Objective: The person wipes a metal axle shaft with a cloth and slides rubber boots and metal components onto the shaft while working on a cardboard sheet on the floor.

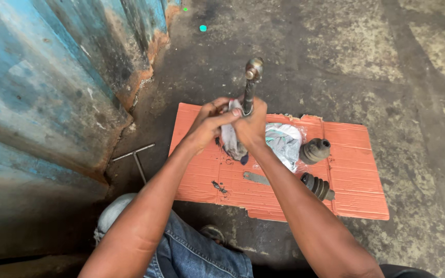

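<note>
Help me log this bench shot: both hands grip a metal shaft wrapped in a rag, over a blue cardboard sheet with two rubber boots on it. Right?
Not quite: the cardboard sheet is orange-red, not blue, as the head view shows. Both hands, left hand and right hand, do grip the shaft in a rag, with two rubber boots there.

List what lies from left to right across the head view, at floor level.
Blue metal wall → T-shaped wrench on the floor → left hand → metal shaft held upright with a rag → crumpled plastic bag → two black rubber boots on the orange cardboard.
</note>
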